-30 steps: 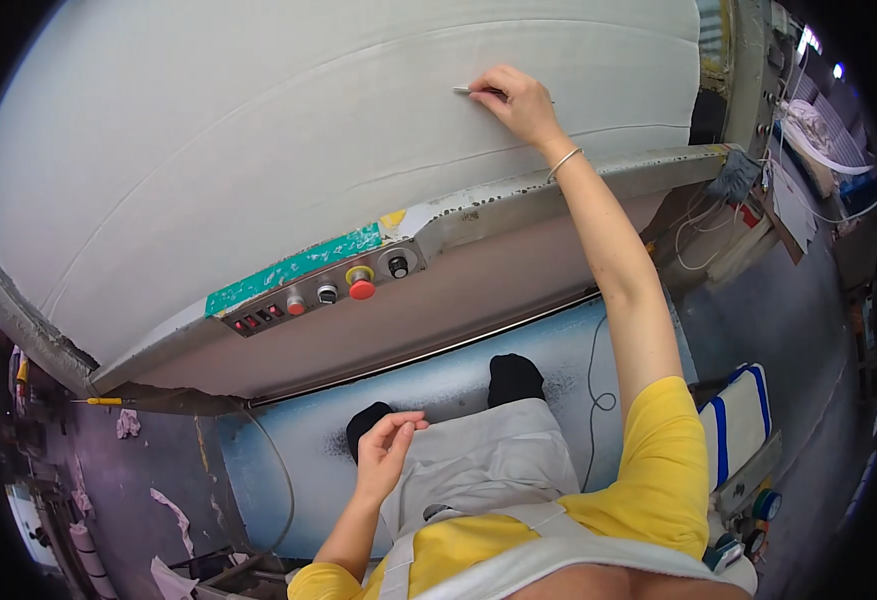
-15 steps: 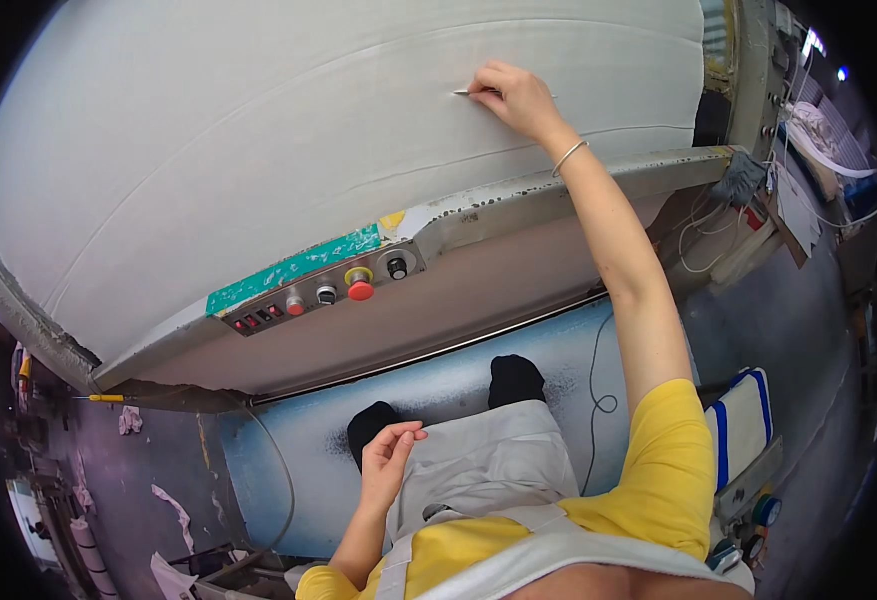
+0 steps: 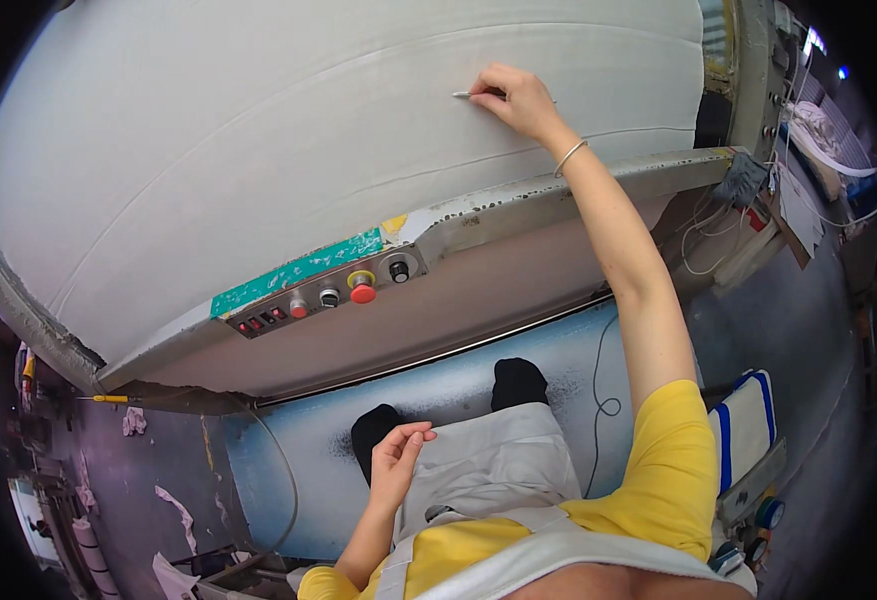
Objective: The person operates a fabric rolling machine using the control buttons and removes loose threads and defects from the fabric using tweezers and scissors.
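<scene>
A broad white cloth [image 3: 288, 150] is spread over the large sloping surface in front of me, with long curved crease lines across it. My right hand [image 3: 514, 98] rests over its upper right part. Thumb and fingers pinch a slim silver pointed tool [image 3: 460, 95], whose tip shows to the left of the fingers and whose thin rear end sticks out at the right; its exact kind is unclear. My left hand [image 3: 400, 462] hangs above my lap near the grey apron [image 3: 493, 450], fingers curled together and thumb against them, with nothing visible in it.
Along the frame's front edge [image 3: 568, 190] sits a control panel [image 3: 328, 292] with a red push button [image 3: 362, 293] and several switches. A loose cable [image 3: 598, 420] lies on the blue-white platform [image 3: 298, 450] below. At the right stands a white chair-like pad with blue edging [image 3: 745, 430].
The view has shifted very slightly. My right hand stays at nearly the same spot on the cloth with the pointed tool, and my left hand keeps its curled pose.
</scene>
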{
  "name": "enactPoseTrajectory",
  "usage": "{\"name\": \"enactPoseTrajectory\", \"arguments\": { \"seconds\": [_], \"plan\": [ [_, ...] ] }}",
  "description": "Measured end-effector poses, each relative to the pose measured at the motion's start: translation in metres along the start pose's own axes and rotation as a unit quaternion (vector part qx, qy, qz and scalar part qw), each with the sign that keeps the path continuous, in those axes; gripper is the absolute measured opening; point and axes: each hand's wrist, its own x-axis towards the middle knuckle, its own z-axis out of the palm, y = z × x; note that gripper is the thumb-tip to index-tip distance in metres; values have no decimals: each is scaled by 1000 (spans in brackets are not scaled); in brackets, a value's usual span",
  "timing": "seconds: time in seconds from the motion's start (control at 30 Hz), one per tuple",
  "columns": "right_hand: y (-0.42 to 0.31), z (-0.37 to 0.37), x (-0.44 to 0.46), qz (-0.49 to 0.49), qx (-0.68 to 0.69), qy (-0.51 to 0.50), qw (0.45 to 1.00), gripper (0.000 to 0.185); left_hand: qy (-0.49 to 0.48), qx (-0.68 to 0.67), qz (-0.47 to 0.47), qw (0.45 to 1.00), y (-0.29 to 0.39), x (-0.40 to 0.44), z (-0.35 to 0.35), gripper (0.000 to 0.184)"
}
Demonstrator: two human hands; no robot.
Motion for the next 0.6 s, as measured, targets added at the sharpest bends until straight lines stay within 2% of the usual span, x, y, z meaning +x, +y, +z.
{"name": "enactPoseTrajectory", "arguments": {
  "seconds": [0.13,0.4,0.5,0.6],
  "plan": [
    [-11,2,-3,8,-53,21,998,7,-2,5,1,1000,-3,2,4,21],
    [-4,3,-1,57,72,42,995,8,-1,11,2,1000,2,2,8,21],
    [-7,4,-4,13,-50,16,999,8,-1,10,4,1000,0,1,8,21],
    [-5,-4,-2,-16,-69,-25,997,8,-12,9,6,1000,1,5,12,21]
  ]
}}
